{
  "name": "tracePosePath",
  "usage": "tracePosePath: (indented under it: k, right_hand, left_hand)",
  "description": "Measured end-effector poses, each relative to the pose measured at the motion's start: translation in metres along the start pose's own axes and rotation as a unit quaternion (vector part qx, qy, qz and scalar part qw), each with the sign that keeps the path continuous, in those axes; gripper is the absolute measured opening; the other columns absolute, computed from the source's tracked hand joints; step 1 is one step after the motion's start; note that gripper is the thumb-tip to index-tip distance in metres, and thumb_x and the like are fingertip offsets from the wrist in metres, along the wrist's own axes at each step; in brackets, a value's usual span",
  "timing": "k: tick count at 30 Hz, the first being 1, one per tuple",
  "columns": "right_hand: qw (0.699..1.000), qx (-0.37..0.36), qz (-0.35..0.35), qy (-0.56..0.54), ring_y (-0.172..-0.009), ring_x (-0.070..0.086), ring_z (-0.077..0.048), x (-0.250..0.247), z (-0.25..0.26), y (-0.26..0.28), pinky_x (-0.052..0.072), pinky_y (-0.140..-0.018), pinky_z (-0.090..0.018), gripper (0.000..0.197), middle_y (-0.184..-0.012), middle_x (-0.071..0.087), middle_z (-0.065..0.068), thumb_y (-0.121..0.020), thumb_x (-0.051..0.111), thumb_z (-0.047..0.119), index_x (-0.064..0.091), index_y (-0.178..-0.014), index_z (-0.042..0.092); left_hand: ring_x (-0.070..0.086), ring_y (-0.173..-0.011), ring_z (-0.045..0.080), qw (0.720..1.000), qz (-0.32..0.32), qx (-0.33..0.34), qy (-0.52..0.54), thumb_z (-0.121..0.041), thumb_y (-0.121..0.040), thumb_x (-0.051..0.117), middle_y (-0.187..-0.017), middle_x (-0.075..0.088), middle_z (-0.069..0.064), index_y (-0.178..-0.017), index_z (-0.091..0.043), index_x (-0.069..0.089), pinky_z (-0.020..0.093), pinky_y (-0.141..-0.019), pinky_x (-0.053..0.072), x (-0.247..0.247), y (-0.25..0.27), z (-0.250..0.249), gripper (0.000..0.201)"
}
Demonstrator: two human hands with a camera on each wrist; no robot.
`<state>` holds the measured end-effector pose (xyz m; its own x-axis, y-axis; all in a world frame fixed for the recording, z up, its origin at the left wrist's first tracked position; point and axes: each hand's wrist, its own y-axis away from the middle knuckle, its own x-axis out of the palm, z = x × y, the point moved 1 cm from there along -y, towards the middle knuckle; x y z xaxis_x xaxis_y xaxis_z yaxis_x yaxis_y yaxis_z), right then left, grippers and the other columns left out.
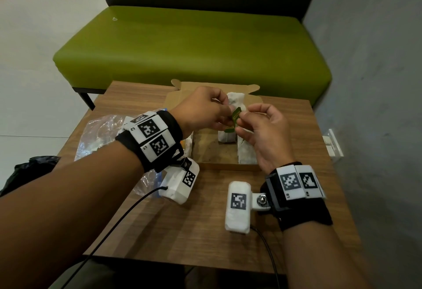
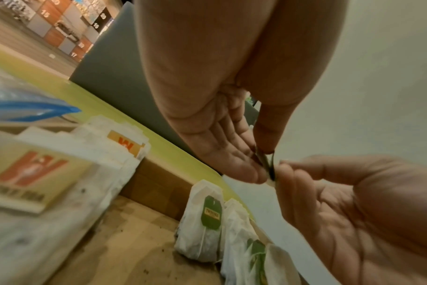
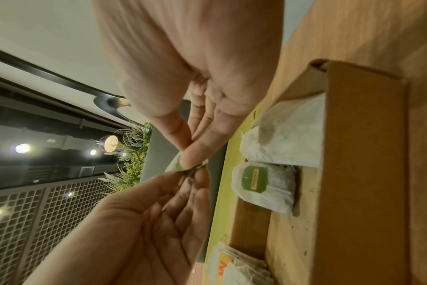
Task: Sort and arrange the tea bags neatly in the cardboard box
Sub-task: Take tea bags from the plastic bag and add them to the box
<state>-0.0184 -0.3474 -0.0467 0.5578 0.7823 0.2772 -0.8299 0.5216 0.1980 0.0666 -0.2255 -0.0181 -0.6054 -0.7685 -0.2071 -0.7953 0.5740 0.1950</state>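
Over the open cardboard box (image 1: 228,166) my left hand (image 1: 225,115) and right hand (image 1: 242,120) meet and both pinch the small green tag (image 1: 236,115) of a tea bag. In the wrist views the tag (image 3: 179,168) sits edge-on between the fingertips (image 2: 256,173). A white tea bag (image 1: 235,100) shows just beyond the fingers. I cannot tell whether it hangs from this tag. Inside the box (image 3: 363,154) lies a green-tagged tea bag (image 2: 202,221), with more white bags (image 1: 245,151) along the right wall. Orange-tagged bags (image 2: 37,173) stand along the left wall.
The box stands on a small wooden table (image 1: 182,231). A clear plastic bag (image 1: 100,133) with a blue zip strip (image 2: 24,108) lies left of the box. A green bench (image 1: 194,44) stands behind the table, and a grey wall (image 1: 376,83) runs along the right.
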Motion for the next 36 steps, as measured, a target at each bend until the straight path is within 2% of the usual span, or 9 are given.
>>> tracePosePath:
  k: [5,9,13,16,18,23,25,30,36]
  right_hand:
    - [0.998,-0.013,-0.018,0.054,-0.082,0.07,-0.011,-0.001,-0.005,-0.001,0.057,-0.062,-0.024,0.028,-0.104,0.068,-0.006,-0.087,0.077,0.012,0.06,-0.109,0.014]
    - [0.999,0.01,0.006,0.03,-0.074,0.071,-0.009,0.0,-0.004,-0.001,0.056,-0.06,-0.021,0.023,-0.097,0.072,-0.008,-0.091,0.072,0.008,0.059,-0.11,0.013]
    - [0.994,-0.027,0.009,0.104,-0.069,0.065,-0.003,-0.003,-0.006,-0.005,0.052,-0.061,-0.018,0.011,-0.085,0.072,0.001,-0.091,0.073,0.011,0.07,-0.1,0.016]
    - [0.984,-0.062,0.022,0.164,-0.073,0.065,-0.002,-0.004,-0.007,-0.004,0.05,-0.064,-0.02,0.007,-0.087,0.072,0.001,-0.091,0.074,0.019,0.072,-0.096,0.022]
    - [0.985,-0.065,0.007,0.161,-0.074,0.065,-0.004,-0.004,-0.008,-0.005,0.05,-0.064,-0.021,0.01,-0.089,0.073,-0.001,-0.089,0.076,0.02,0.071,-0.098,0.02]
    - [0.994,-0.066,-0.042,0.079,-0.063,0.062,-0.005,-0.006,-0.004,-0.007,0.05,-0.057,-0.018,0.017,-0.082,0.072,-0.003,-0.087,0.079,0.016,0.068,-0.098,0.009]
    - [0.995,-0.063,-0.041,0.061,-0.064,0.063,-0.006,-0.005,-0.003,-0.006,0.052,-0.058,-0.018,0.017,-0.08,0.071,-0.002,-0.087,0.079,0.019,0.068,-0.096,0.01]
    - [0.996,-0.041,-0.002,0.079,-0.069,0.065,-0.009,-0.002,-0.006,-0.006,0.053,-0.056,-0.021,0.009,-0.08,0.073,0.0,-0.09,0.076,0.017,0.069,-0.095,0.013]
    - [0.971,-0.145,-0.04,0.186,-0.073,0.069,-0.01,-0.005,-0.005,-0.008,0.058,-0.063,-0.028,0.007,-0.085,0.074,0.001,-0.09,0.074,0.014,0.076,-0.09,0.021]
  left_hand:
    - [0.07,-0.073,0.02,0.995,0.019,-0.02,0.093,0.001,-0.095,0.058,-0.082,0.067,0.018,-0.085,-0.006,0.052,0.029,-0.068,0.062,-0.002,0.002,-0.001,0.014]
    - [0.071,-0.074,0.02,0.994,0.026,-0.041,0.094,0.003,-0.094,0.057,-0.083,0.068,0.013,-0.085,-0.009,0.052,0.032,-0.071,0.061,-0.002,0.002,-0.001,0.016]
    - [0.066,-0.1,0.022,0.998,-0.037,-0.016,-0.04,-0.001,-0.087,0.064,-0.117,0.062,0.005,-0.117,-0.018,0.057,0.041,-0.085,0.057,-0.009,-0.002,-0.001,0.035]
    - [0.059,-0.104,0.002,0.984,0.015,0.097,-0.151,-0.009,-0.088,0.068,-0.127,0.055,-0.009,-0.132,-0.029,0.056,0.018,-0.078,0.057,-0.01,0.002,-0.009,0.05]
    - [0.059,-0.092,-0.011,0.962,0.047,0.138,-0.229,-0.018,-0.091,0.068,-0.112,0.061,-0.018,-0.127,-0.027,0.062,0.008,-0.071,0.05,-0.008,0.002,-0.011,0.037]
    - [0.067,-0.079,-0.001,0.967,0.03,0.124,-0.222,-0.016,-0.093,0.066,-0.089,0.07,-0.013,-0.113,-0.018,0.071,0.022,-0.07,0.055,-0.009,0.0,-0.006,0.021]
    - [0.068,-0.074,0.002,0.981,0.022,0.096,-0.167,-0.011,-0.095,0.063,-0.089,0.071,-0.003,-0.108,-0.013,0.071,0.022,-0.063,0.057,-0.008,0.002,-0.003,0.015]
    - [0.069,-0.086,0.026,0.998,-0.033,0.031,0.053,-0.002,-0.094,0.06,-0.098,0.067,0.015,-0.099,-0.004,0.064,0.041,-0.077,0.062,-0.006,0.001,0.003,0.007]
    - [0.069,-0.079,0.016,0.996,-0.068,0.045,-0.047,-0.011,-0.09,0.07,-0.095,0.073,0.012,-0.097,-0.007,0.07,0.031,-0.072,0.06,-0.004,0.002,0.004,0.009]
